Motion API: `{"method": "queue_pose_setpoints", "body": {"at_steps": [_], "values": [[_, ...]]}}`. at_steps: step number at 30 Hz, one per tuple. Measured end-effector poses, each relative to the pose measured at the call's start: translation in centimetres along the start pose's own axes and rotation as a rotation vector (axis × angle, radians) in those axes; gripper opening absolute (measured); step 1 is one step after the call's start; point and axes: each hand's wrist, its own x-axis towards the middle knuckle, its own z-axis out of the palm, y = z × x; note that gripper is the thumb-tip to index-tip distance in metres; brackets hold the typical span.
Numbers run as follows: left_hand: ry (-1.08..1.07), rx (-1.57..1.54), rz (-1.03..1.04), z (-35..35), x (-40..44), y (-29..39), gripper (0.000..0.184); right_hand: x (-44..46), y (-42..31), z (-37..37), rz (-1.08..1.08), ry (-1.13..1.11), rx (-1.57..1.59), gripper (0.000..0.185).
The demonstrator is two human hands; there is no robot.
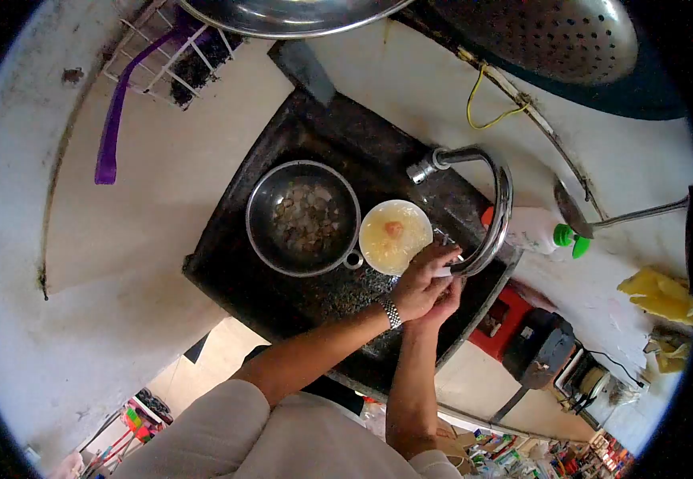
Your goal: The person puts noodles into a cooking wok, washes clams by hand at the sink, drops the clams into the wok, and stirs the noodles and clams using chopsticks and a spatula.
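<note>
Both my hands are together at the base of the curved chrome faucet (503, 199), at the sink's right side. My left hand (420, 286), with a metal watch on its wrist, has its fingers closed around something white and small that I cannot make out. My right hand (442, 307) lies just below it, its fingers mostly hidden. Beside them sits a white bowl (378, 255) of cloudy yellowish liquid with an orange-pink lump in it. Left of the bowl, a round metal pan (262, 251) holds many small pale and brown pieces.
The dark sink (227, 263) surrounds the pan and bowl. To the right are a bottle with a green cap (530, 230), a ladle (641, 214), yellow cloths (657, 294) and a black appliance (539, 347). A wire rack (159, 52) hangs at the upper left.
</note>
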Motion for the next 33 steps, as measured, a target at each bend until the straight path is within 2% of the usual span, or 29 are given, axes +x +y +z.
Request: {"method": "queue_pose_setpoints", "body": {"at_steps": [1, 2, 4, 5, 7, 8, 9, 11, 12, 13, 14, 15, 17, 18, 19, 21, 22, 23, 25, 26, 27, 29, 31, 33], "values": [[-0.023, -0.081, -0.072, -0.6, 0.1, 0.3, 0.04, -0.6, 0.8, 0.4, 0.021, 0.173, 0.104, 0.043], [-0.02, -0.077, -0.07, -1.4, 0.3, 0.4, 0.04, -1.5, 0.7, 0.9, 0.026, 0.169, 0.105, 0.043], [-0.107, -0.162, -0.43, -3.0, 0.5, 1.3, 0.035, -3.9, -0.3, 2.3, 0.121, -0.053, -0.131, 0.042], [-0.105, -0.157, -0.433, -3.0, 0.3, 1.2, 0.035, -3.4, 0.4, 1.8, 0.126, -0.052, -0.128, 0.042], [-0.081, -0.133, -0.28, -2.1, -0.1, 0.8, 0.034, -1.0, 2.8, 0.5, 0.378, -0.33, 0.781, 0.044], [0.006, -0.07, -0.165, -0.9, -0.6, 0.8, 0.04, -0.6, 2.7, -0.2, 0.427, -0.395, 1.016, 0.045], [0.126, 0.048, -0.037, -0.5, -0.3, 1.2, 0.034, -0.3, 2.5, -0.6, 0.496, -0.46, 1.241, 0.046], [0.007, -0.458, -0.451, -1.2, 0.9, 1.4, 0.04, -0.8, -0.6, -0.4, 0.247, -0.213, 0.045, 0.042], [-0.004, -0.501, -0.503, -1.8, 1.9, 0.8, 0.041, -2.3, -0.5, 1.1, 0.127, -0.186, -0.2, 0.041], [-0.116, -0.257, -0.391, -2.2, 1.9, -0.1, 0.043, -2.7, 0.0, 1.3, 0.054, -0.108, -0.287, 0.04], [-0.196, -0.015, -0.263, -2.6, 2.0, -1.0, 0.045, -1.8, 0.0, 0.3, -0.043, -0.136, -0.364, 0.039], [-0.199, -0.018, -0.264, -1.7, 1.4, -1.3, 0.045, -0.5, -0.2, -1.1, -0.141, -0.161, -0.439, 0.039], [0.128, -0.256, -0.3, 1.6, -0.1, -1.2, 0.043, 2.8, -1.6, -2.0, -0.139, -0.205, -0.581, 0.039], [0.218, -0.336, -0.394, 2.0, 0.7, -1.1, 0.038, 1.1, -1.4, 1.1, -0.087, -0.025, -0.459, 0.038], [0.22, -0.34, -0.385, 1.5, 1.4, -1.4, 0.038, 2.0, -0.9, -1.3, -0.201, -0.123, -0.552, 0.037], [0.142, -1.185, -0.763, -0.5, 1.7, -0.8, 0.034, 1.6, -1.3, -1.6, -0.163, -0.152, -0.41, 0.038], [0.201, -1.458, -0.824, -1.0, 2.1, 0.6, 0.032, 0.6, -1.4, 0.1, -0.232, -0.184, -0.456, 0.041], [0.194, -1.455, -0.823, -1.4, 2.1, 0.5, 0.032, 0.2, -1.4, 0.8, -0.236, -0.183, -0.451, 0.041], [0.107, -1.615, -0.905, -1.4, 1.6, 0.4, 0.032, -0.6, -1.4, 1.1, -0.521, -0.269, -0.819, 0.037], [0.019, -1.603, -0.82, -1.3, 1.6, 0.4, 0.031, -0.5, -1.0, 0.9, -0.649, -0.228, -0.962, 0.03], [0.021, -1.609, -0.816, -1.1, 1.7, 0.4, 0.031, -0.4, -1.3, 0.9, -0.651, -0.232, -0.967, 0.03], [-0.003, -1.597, -0.873, -0.7, 2.1, 0.5, 0.03, -0.4, -1.9, 1.2, -0.899, -0.265, -1.284, 0.024], [0.014, -1.66, -0.898, -0.5, 2.3, 0.4, 0.031, -1.1, -2.5, 2.4, -0.929, -0.288, -1.26, 0.026], [0.059, -1.789, -0.949, -0.1, 2.2, 0.4, 0.035, -1.3, -3.7, 1.8, -0.62, -0.279, -0.932, 0.026]]}}
